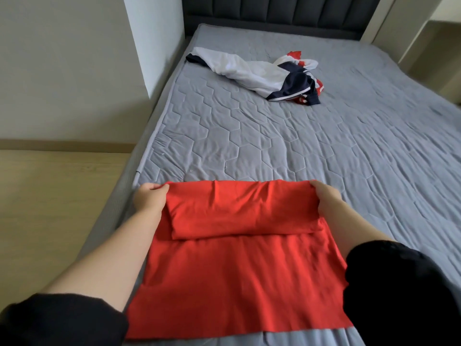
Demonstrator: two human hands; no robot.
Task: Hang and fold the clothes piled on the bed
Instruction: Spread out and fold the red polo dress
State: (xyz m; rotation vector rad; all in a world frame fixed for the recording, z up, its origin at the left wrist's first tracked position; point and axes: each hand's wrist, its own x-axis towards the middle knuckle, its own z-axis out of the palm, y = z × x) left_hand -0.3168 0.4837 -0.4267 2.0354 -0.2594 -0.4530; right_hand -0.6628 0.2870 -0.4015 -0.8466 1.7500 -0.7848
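A red garment [237, 270] lies flat on the near end of the grey quilted bed [324, 151]. Its far part is folded back toward me in a thick band. My left hand [149, 198] pinches the left corner of that fold and my right hand [326, 198] grips the right corner. Farther up the bed lies a crumpled pile of clothes [264, 76] in white, navy and red.
A dark padded headboard [282, 11] stands at the far end of the bed. A white wall pillar [154, 41] rises left of the bed, with wooden floor [50, 196] beside it. A beige ledge [429, 46] sits at the far right.
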